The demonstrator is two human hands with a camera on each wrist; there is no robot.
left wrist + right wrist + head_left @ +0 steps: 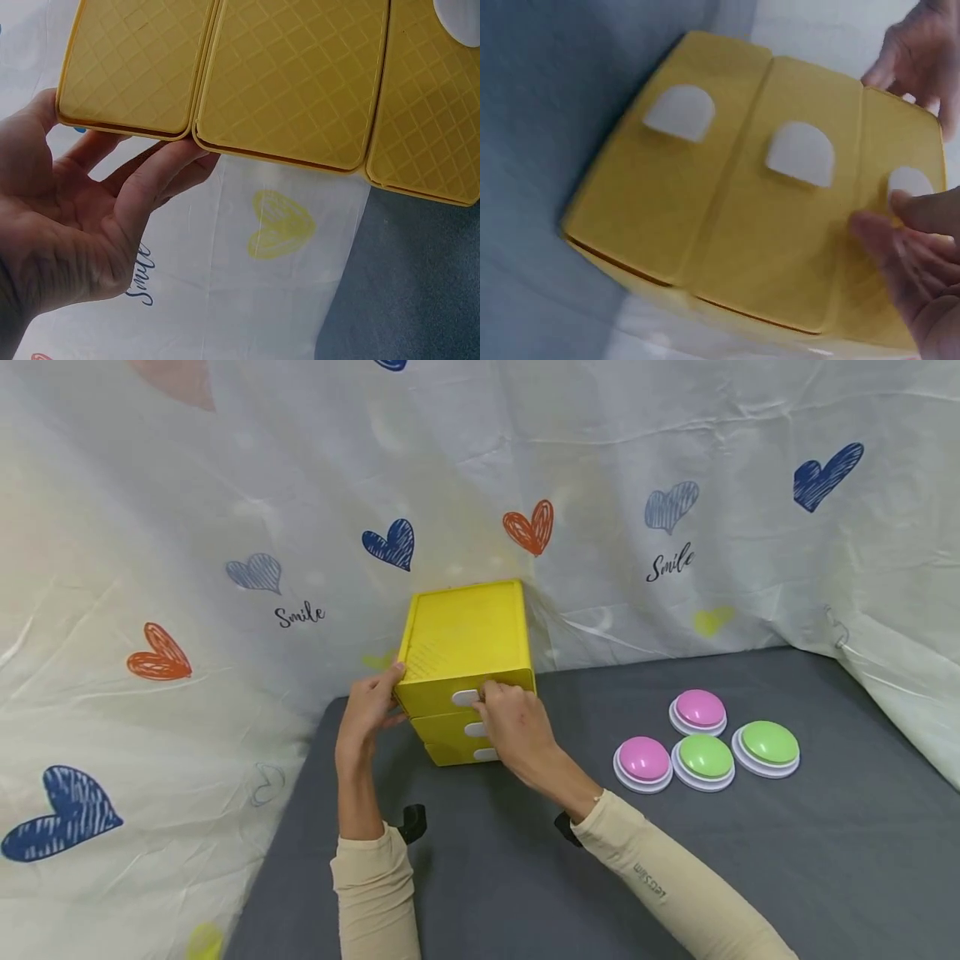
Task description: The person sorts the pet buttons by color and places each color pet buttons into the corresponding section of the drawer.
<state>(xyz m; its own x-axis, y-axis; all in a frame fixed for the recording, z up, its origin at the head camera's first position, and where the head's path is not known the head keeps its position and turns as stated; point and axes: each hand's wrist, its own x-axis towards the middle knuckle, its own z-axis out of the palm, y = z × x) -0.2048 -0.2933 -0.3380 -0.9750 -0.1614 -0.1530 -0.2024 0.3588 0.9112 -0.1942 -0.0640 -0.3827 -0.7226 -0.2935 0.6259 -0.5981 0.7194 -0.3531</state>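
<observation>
A yellow three-drawer box (472,631) stands against the back curtain, its front turned toward me. Each drawer has a white tab handle (801,154). My right hand (517,727) is at the top drawer, its thumb on that drawer's white handle (909,180) and the fingers bent close beside it. All three drawers look closed. My left hand (367,706) braces the box's upper left corner, with the thumb at the top edge and the fingers (161,169) spread along the side.
To the right of the box, two pink buttons (643,758) and two green buttons (703,756) with white bases stand close together on the dark grey table (847,860). A white curtain (450,460) printed with hearts hangs behind and at the sides.
</observation>
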